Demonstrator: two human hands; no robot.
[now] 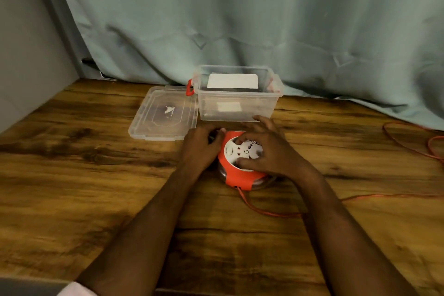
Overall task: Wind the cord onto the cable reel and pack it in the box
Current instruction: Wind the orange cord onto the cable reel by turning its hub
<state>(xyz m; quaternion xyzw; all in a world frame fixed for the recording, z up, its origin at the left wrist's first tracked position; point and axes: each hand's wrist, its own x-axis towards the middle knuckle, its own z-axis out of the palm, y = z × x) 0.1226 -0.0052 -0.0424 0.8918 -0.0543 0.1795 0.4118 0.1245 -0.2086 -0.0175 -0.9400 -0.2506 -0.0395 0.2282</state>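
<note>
An orange cable reel [240, 176] with a white socket face lies flat on the wooden table [72, 175], just in front of the clear plastic box [237, 106]. My left hand [200, 145] grips the reel's left side. My right hand [266, 149] lies spread over the white face, fingers pressing on it. An orange cord [264, 211] leaves the reel's near edge, runs right under my right forearm and loops at the table's right edge [413, 144]. The box is open, with a white label inside.
The box's clear lid [165, 113] lies flat to the left of the box. A red latch [189, 87] hangs on the box's left side. A pale green curtain [240, 19] hangs behind the table, and a grey wall stands at the left.
</note>
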